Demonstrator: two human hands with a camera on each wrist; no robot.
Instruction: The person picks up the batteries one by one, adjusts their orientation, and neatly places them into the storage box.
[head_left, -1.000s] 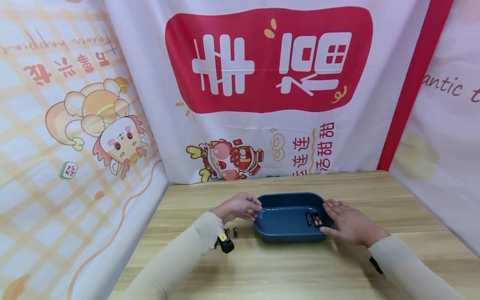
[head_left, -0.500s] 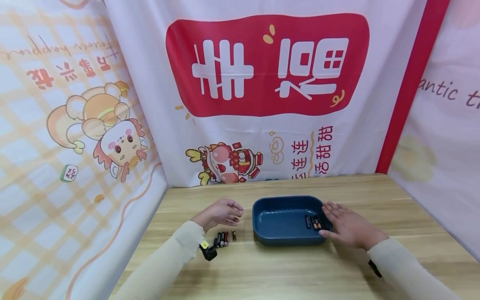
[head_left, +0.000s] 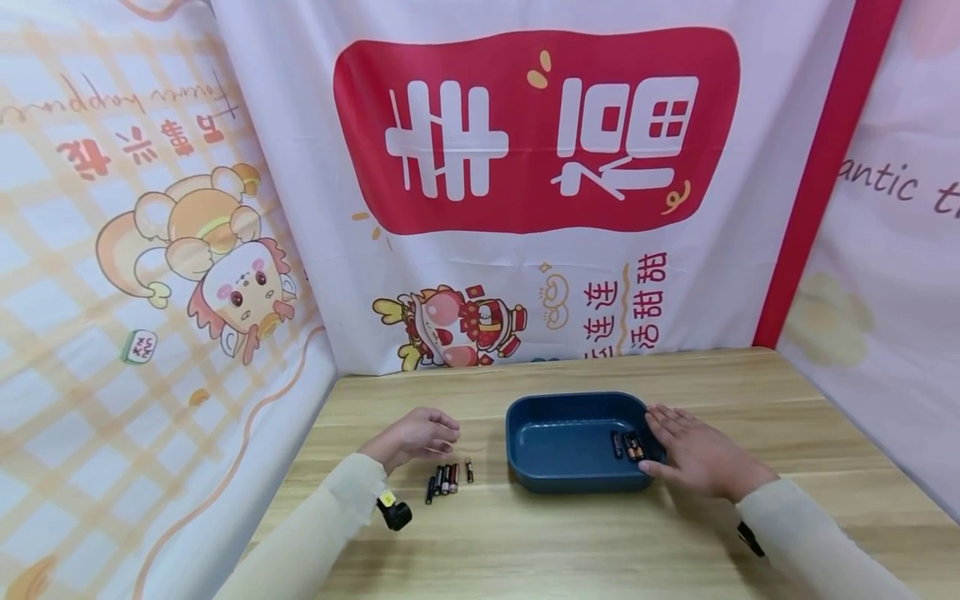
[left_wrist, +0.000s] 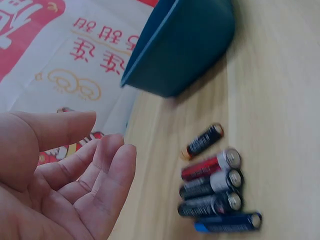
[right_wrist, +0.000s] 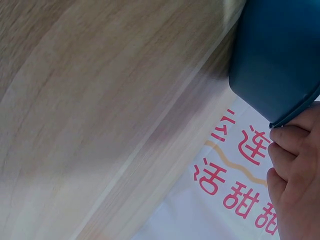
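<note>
A dark blue rectangular bin (head_left: pixel 570 482) stands on the table with a few batteries (head_left: pixel 633 445) lying at its right end. My right hand (head_left: pixel 701 454) rests at the bin's right end, fingers extended along the rim and thumb at the near corner. In the right wrist view its fingertips (right_wrist: pixel 280 135) meet the rim. Left of the bin, my left hand (head_left: pixel 420 435) hovers with loosely bent fingers and nothing in them. Just below it several batteries (left_wrist: pixel 212 187) lie side by side; a smaller black-and-copper battery (left_wrist: pixel 202 141) lies a little apart, closer to the bin.
The wooden table (head_left: pixel 570 542) meets a white printed cloth (head_left: pixel 675 317) at the back. More printed cloth hangs along the left side (head_left: pixel 172 400) and right side (head_left: pixel 885 300). A small black wrist camera (head_left: pixel 396 513) sits on the left sleeve.
My left hand has left the bin's left rim and moved left, to above the loose batteries, which now show fully. The right hand stays at the bin's right end.
</note>
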